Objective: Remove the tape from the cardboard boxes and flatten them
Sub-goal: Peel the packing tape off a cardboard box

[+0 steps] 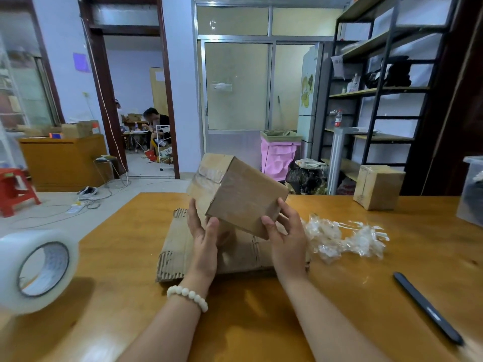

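Note:
A small cardboard box (243, 194) is tilted in the air above the table, its left face covered with clear tape. My left hand (205, 236) grips its lower left corner, thumb on the front face. My right hand (283, 233) grips the lower right corner, thumb on the front and fingers behind. Beneath the box lies a stack of flattened cardboard (180, 246) on the wooden table (261, 309). A heap of removed clear tape (345, 237) lies to the right of my right hand. A second taped box (377, 186) stands at the far right of the table.
A large roll of clear tape (36, 270) stands at the table's left edge. A black pen-like tool (428, 308) lies at the near right. A clear plastic bin (473, 192) sits at the right edge. Shelving and a pink-lined bin (279, 152) stand behind the table.

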### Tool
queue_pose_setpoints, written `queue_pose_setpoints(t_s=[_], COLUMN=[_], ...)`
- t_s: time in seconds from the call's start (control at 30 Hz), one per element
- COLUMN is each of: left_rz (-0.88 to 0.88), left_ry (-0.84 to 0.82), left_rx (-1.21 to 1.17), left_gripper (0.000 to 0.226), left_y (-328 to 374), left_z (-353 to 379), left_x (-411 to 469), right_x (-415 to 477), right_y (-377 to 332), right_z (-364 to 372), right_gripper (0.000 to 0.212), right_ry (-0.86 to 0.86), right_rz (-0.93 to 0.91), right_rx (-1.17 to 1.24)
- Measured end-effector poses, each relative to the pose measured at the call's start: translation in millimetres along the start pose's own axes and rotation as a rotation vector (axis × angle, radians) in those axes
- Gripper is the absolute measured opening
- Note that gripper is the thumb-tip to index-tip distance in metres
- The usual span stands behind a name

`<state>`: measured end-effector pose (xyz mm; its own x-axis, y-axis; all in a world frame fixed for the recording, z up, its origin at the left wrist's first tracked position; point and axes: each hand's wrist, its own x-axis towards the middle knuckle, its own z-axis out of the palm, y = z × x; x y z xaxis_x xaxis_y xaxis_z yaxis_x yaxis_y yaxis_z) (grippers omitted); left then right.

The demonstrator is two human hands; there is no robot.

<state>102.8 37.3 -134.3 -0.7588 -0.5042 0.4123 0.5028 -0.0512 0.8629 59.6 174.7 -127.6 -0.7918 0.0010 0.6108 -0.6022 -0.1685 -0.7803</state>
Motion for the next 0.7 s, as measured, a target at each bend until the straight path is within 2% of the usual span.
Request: queue_pose_setpoints(t_s=[0.1, 0.23, 0.37, 0.43, 0.6, 0.7], left_rz=[-0.013, -0.021, -0.053, -0.064, -0.087, -0.067], left_ry=[-0.013, -0.009, -0.005, 0.020, 0.043, 0.044], left_rx=[-0.087, -0.141, -0.057, 0.003, 0.153, 0.212], left_gripper=[0.060, 0.064, 0.063, 0.071, 0.065, 0.064], left_y=[-3.2, -2.3, -1.1, -1.5, -1.5, -3.8], left_z=[-1.2, -0.9, 0.1, 0.0, 0.9, -0.4], left_x=[2.7, 3.3, 0.7, -0.2, -2.3, -1.8], right_x=[1.0, 0.0, 2.6, 2.2, -0.7, -1.3], right_y=[3.5, 3.3, 9.9, 11.8, 11.7, 11.3], right_z=[-2.9, -5.5, -8.2, -8.7, -9.6, -9.0], right_gripper=[0.033, 0.026, 0.012, 0.010, 0.012, 0.025], right_ry=[0.046, 0.041, 0.057, 0.043, 0.041, 0.040], right_rz=[-0.033, -0.120, -0.125, -0.162, -0.242, -0.239], right_rx=[-0.031, -0.108, -0.212, -0.281, -0.454, -0.484])
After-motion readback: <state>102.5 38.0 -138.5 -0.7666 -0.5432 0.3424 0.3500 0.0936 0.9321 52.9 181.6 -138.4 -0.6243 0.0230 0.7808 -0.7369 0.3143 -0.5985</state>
